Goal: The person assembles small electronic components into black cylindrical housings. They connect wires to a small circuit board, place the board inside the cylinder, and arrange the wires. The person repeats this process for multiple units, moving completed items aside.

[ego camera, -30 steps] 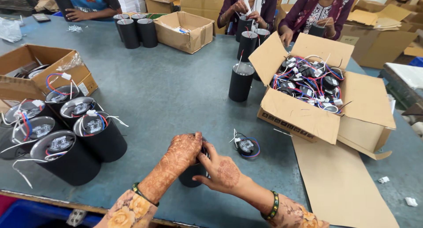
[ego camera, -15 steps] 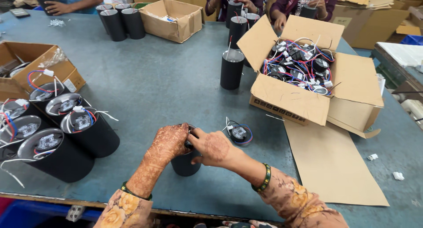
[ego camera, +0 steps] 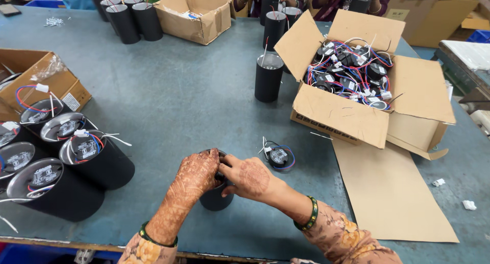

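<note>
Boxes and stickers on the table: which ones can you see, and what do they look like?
Open cardboard box, right: brown, flaps up, full of wired black parts.
Small cardboard box, far middle: brown, open.
Cardboard box, left edge: brown, white label on its side.
Flat cardboard sheet, right: plain brown.
Round labels on black cylinder tops, left: pale with dark print.

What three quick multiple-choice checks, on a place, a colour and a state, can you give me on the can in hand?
1. Where does the small wired part lie?
A. right of the hands
B. inside the open box
C. on the flat cardboard

2. What colour is the can in hand?
A. white
B. black
C. red

3. How is it held?
A. lying flat
B. lifted
C. upright on the table, both hands on top

A: it lies beside the right hand.
B: its wall is black.
C: the left hand also grips its rim.
</note>
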